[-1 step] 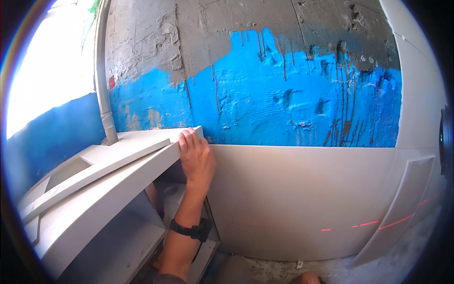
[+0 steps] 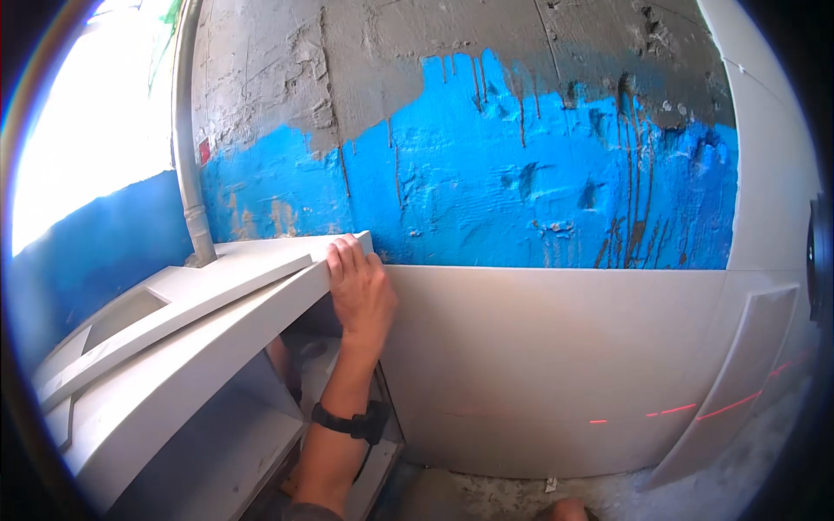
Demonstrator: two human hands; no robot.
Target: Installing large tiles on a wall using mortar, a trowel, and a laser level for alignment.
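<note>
My right hand (image 2: pixel 360 286), with a black band (image 2: pixel 352 423) round its wrist, grips the far front corner of a white countertop (image 2: pixel 234 343). Its fingers curl over the top edge; the thumb is hidden. Beneath the countertop is an open cabinet frame (image 2: pixel 217 434) with pale panels. What looks like part of my left hand (image 2: pixel 282 363) shows in the shade inside it, left of the right forearm. Its fingers are too dark and covered to make out. A long white strip (image 2: pixel 182 326) lies along the countertop, which has a rectangular cut-out behind it.
A grey pipe (image 2: pixel 193 174) rises behind the countertop by the bright window. The far wall (image 2: pixel 486 182) is blue coating under bare cement, with large pale tiles (image 2: pixel 556 356) below. A narrow panel (image 2: pixel 730 382) leans at the right. Red laser lines cross the tiles. Rough floor (image 2: pixel 504 495) shows below.
</note>
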